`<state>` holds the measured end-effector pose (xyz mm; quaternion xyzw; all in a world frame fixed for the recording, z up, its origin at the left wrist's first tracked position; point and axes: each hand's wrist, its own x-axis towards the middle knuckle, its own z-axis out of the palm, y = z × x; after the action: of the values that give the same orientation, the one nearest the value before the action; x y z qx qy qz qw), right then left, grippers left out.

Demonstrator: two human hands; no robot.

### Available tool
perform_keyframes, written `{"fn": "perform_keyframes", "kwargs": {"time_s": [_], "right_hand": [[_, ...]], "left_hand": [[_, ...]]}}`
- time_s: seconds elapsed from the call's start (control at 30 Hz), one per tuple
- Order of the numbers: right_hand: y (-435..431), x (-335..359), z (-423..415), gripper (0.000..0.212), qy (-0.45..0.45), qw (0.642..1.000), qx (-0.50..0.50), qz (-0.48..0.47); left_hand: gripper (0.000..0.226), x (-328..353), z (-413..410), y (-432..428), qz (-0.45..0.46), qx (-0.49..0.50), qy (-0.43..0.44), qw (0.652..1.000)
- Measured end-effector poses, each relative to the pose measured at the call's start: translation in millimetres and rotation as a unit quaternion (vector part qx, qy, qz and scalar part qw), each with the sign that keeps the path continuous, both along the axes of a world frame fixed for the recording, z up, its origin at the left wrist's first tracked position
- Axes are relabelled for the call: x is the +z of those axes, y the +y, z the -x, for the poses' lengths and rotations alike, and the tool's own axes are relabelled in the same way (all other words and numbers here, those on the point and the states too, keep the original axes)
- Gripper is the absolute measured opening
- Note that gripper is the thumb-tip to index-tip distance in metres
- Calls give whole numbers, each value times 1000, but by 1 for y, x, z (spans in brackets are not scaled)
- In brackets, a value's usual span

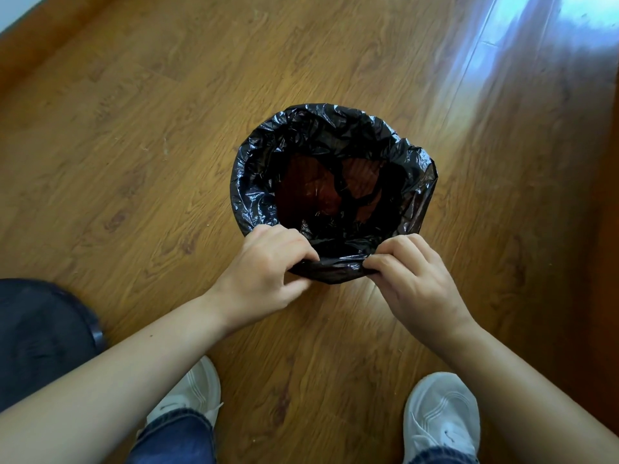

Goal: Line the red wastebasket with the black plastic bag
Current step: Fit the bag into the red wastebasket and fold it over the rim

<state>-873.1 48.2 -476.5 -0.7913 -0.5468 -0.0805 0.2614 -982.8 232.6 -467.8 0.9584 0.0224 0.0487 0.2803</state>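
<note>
The black plastic bag point(321, 132) sits inside the red wastebasket point(311, 192) on the floor, its mouth folded over the rim all round. Only the basket's dark red inside shows through the thin plastic; its outer wall is hidden under the bag. My left hand point(268, 272) pinches the bag's near edge at the front left of the rim. My right hand point(408, 272) pinches the same edge at the front right. A bunched strip of plastic stretches between the two hands.
The basket stands on a wooden floor point(134, 145). My two white shoes point(191, 393) point(442, 413) are planted just behind it. A dark round object point(40, 336) lies at the left edge. Bright glare covers the floor at the top right.
</note>
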Motion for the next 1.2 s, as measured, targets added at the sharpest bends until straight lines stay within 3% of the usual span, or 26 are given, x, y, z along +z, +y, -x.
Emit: {"fn": "perform_keyframes", "kwargs": {"time_s": [0.2, 0.53, 0.7, 0.8, 1.0, 1.2], "right_hand": [[-4, -3, 2, 12, 18, 1000, 14, -1], [-8, -13, 8, 7, -48, 997, -48, 35], [-11, -8, 8, 25, -32, 999, -13, 29], [-4, -2, 12, 18, -32, 999, -21, -1], [11, -5, 6, 6, -38, 998, 14, 53], [-2, -3, -6, 11, -45, 998, -22, 41]], "left_hand": [[36, 0, 7, -3, 21, 8, -10, 1000], [26, -5, 6, -12, -33, 44, -5, 998], [10, -5, 3, -15, -41, 58, -7, 997], [10, -6, 3, -15, -48, 53, -15, 997], [11, -8, 8, -11, -33, 34, -28, 998], [14, -7, 13, 1, -28, 22, -27, 999]]}}
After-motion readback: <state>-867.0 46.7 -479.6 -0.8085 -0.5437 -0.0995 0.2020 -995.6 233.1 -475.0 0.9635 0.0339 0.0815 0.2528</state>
